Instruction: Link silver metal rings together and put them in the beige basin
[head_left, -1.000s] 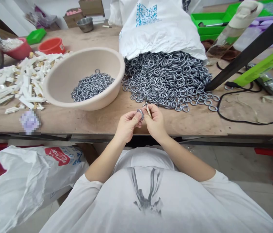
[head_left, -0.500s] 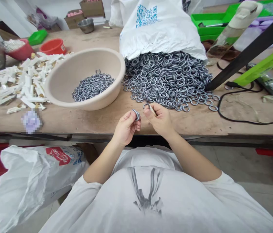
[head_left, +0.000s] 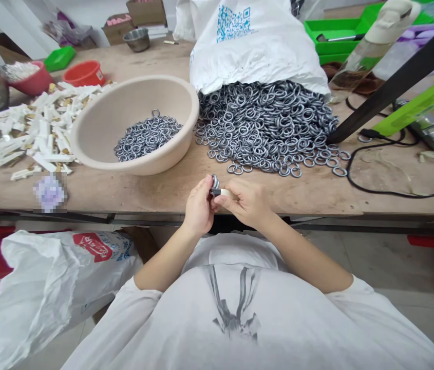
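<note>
My left hand [head_left: 198,208] is closed on grey rings [head_left: 215,180], pinched between thumb and fingers above the table's front edge. How many it holds I cannot tell. My right hand [head_left: 250,204] grips a small tool with a pale handle [head_left: 226,193] and a dark, flat end, which meets the left fingers just below the rings. Behind the hands lies a heap of similar grey rings [head_left: 266,128], spilling from a white sack [head_left: 255,56]. To the left, a beige basin [head_left: 97,113] holds more of these rings.
White plastic pieces [head_left: 43,131] are scattered left of the basin, near a red tub [head_left: 83,73]. A dark post [head_left: 390,82], a black cable [head_left: 386,192] and a clear bottle [head_left: 363,56] stand or lie at right. A white bag [head_left: 43,288] sits below the table's edge.
My right hand has moved left and slightly down, bringing the tool against the rings in my left hand. A ring at the right fingertips no longer shows there.
</note>
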`<state>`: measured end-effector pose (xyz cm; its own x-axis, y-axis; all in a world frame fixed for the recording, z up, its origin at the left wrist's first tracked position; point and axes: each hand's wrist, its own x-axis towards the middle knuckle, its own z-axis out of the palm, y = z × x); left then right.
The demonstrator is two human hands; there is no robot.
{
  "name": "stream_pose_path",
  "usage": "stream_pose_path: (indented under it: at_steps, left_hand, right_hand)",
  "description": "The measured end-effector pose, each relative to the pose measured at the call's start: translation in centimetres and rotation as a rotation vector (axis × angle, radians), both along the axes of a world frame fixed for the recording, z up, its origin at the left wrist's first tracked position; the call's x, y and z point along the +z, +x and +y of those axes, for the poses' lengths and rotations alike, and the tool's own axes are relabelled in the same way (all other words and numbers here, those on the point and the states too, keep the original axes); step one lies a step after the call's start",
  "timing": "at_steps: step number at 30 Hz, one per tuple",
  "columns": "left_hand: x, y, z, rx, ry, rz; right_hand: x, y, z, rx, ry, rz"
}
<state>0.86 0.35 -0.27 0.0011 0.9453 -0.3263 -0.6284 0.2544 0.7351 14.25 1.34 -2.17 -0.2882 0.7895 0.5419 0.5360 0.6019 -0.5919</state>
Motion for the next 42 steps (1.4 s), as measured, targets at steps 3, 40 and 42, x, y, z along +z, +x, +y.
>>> stream_pose_path:
  at_steps: [3, 40, 42]
  left_hand:
    - [0.1, 0.1, -0.1, -0.032, -0.006, -0.034]
    - [1.0, -0.7, -1.1, -0.174, 0.123, 0.053]
    - [1.2, -0.7, -1.1, -0.149, 0.103, 0.079]
  right_hand:
    - [0.4, -0.1, -0.2, 0.023, -0.035, 0.008]
    - [2.6, 0.2, -1.1, 0.015, -0.093, 0.099]
    - [2.6, 0.1, -1.4, 0.009, -0.053, 0.019]
